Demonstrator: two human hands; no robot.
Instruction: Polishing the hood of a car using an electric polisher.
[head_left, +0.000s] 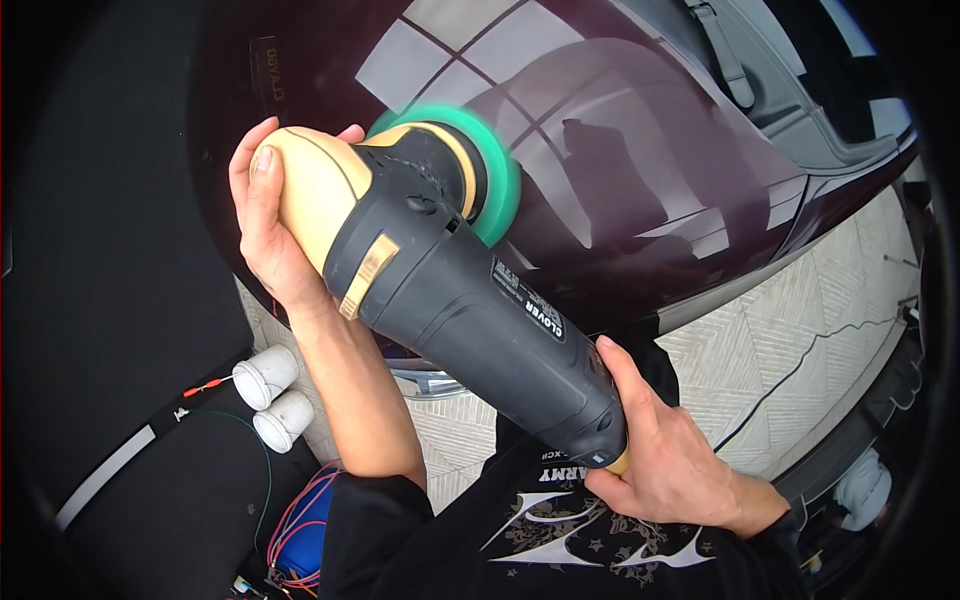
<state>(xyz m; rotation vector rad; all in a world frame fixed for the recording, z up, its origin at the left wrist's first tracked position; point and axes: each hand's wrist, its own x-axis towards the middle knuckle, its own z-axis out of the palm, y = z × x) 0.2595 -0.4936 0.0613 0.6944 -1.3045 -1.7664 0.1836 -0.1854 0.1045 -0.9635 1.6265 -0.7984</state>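
Note:
A black and yellow car polisher lies diagonally before me, over a glossy dark maroon car body panel. My left hand is wrapped around its yellow head cover, fingers over the far side. Around the rear end of its body, close to my chest, my right hand keeps a grip. The green polishing pad looks blurred at its rim and sits at the panel's surface; the head hides its near side. Window-like panes and a dark silhouette are reflected in the paint.
Two white buckets stand on the patterned floor at lower left, near a blue object with red hoses. A dark cable crosses the floor at right. A grey cowl borders the panel. Someone in white is at lower right.

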